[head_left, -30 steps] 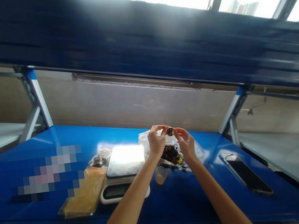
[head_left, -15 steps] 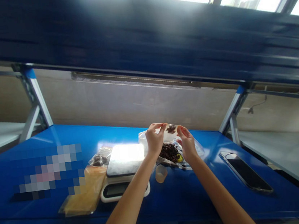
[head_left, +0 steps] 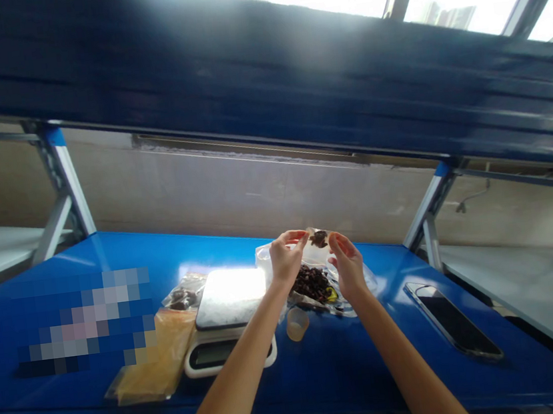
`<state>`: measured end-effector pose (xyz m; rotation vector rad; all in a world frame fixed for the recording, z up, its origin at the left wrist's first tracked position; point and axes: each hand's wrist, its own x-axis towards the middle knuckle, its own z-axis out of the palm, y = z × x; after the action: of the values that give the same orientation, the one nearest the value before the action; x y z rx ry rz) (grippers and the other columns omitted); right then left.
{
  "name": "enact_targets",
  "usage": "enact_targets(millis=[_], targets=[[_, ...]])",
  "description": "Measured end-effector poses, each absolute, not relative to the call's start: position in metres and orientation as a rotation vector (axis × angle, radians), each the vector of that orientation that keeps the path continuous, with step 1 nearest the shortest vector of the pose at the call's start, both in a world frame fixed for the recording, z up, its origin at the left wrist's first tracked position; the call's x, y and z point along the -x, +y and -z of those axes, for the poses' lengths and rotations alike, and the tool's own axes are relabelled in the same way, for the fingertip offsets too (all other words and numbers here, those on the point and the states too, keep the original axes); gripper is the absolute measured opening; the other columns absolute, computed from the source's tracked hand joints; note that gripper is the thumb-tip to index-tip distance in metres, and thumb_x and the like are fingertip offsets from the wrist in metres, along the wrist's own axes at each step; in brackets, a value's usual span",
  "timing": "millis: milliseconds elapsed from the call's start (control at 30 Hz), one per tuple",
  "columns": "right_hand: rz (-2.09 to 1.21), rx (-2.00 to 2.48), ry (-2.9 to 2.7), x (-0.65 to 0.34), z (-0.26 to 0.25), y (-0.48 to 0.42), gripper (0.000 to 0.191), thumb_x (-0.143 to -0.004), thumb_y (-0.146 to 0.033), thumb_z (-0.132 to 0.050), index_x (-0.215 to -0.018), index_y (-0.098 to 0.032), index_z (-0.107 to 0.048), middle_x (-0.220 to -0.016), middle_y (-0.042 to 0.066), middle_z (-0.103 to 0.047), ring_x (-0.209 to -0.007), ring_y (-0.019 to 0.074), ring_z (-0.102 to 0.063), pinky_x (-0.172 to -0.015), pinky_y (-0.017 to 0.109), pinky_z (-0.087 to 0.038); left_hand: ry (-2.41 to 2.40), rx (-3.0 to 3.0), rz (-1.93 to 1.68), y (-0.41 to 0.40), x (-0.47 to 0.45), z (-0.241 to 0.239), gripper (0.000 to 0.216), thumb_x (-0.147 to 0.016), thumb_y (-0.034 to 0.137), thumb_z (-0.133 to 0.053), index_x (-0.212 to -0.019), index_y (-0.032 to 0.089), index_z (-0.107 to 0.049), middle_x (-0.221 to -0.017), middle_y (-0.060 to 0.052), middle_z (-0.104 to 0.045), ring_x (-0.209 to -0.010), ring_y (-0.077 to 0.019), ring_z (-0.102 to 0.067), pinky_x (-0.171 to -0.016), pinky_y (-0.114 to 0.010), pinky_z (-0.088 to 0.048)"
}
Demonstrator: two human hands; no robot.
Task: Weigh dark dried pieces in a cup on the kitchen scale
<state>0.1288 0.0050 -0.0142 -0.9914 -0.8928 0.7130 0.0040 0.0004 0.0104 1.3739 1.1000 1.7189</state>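
Note:
Between my two hands a small clear plastic bag (head_left: 317,253) is stretched upright, with a few dark dried pieces (head_left: 319,238) in its upper part. My left hand (head_left: 287,258) pinches one side of it between thumb and fingers. On the other side my right hand (head_left: 348,266) pinches the opposite edge. Below and behind them lies a large open plastic bag (head_left: 263,254) with a heap of dark dried pieces (head_left: 310,282) and a bit of yellow in it. A small translucent cup (head_left: 298,325) stands just in front of the heap.
A white kitchen scale (head_left: 231,297) is left of my hands. Beside it are a stack of flat yellowish bags (head_left: 154,363) and a filled clear bag (head_left: 184,295). A phone (head_left: 454,319) lies at right on the blue table (head_left: 357,372). A blue shelf (head_left: 259,68) spans overhead.
Both hands keep their pinch on the small bag. The dark pieces inside it have shifted a little. The view has tilted slightly.

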Motion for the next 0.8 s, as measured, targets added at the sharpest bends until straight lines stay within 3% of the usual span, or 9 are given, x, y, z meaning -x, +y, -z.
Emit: enact_targets(millis=[200,300,800], targets=[[-0.420,1.023,-1.188,-0.1259,0.0162,-0.0006,0.038,-0.069,-0.055,-0.066,-0.079,-0.018,-0.066,-0.079,0.005,-0.067,-0.065,0.0152,-0.054,-0.052,0.025,-0.037,1.155,-1.418,-1.816,0.0001,-0.0034,-0.0120,0.006,-0.076,0.022,-0.066,-0.074,0.018,-0.071,-0.075,-0.004,-0.071,-0.072,-0.0156,-0.063,-0.069,-0.027,-0.045],[-0.444,1.013,-1.225,-0.1247,0.0184,-0.0002,0.037,-0.071,-0.054,-0.064,-0.080,-0.018,-0.065,-0.077,0.004,-0.066,-0.063,0.0146,-0.054,-0.052,0.025,-0.037,1.200,-1.507,-1.838,-0.0008,-0.0027,-0.0116,0.005,-0.075,0.020,-0.067,-0.072,0.018,-0.071,-0.077,-0.004,-0.069,-0.076,-0.0160,-0.062,-0.073,-0.028,-0.045],[-0.568,0.956,-0.914,-0.1265,0.0136,0.0021,0.045,-0.059,-0.056,-0.072,-0.080,-0.017,-0.066,-0.069,0.001,-0.063,-0.061,0.0123,-0.048,-0.053,0.024,-0.033,1.137,-1.572,-1.787,-0.0019,-0.0048,-0.0101,0.005,-0.076,0.020,-0.066,-0.074,0.018,-0.070,-0.081,-0.005,-0.069,-0.080,-0.0168,-0.062,-0.075,-0.029,-0.046]])
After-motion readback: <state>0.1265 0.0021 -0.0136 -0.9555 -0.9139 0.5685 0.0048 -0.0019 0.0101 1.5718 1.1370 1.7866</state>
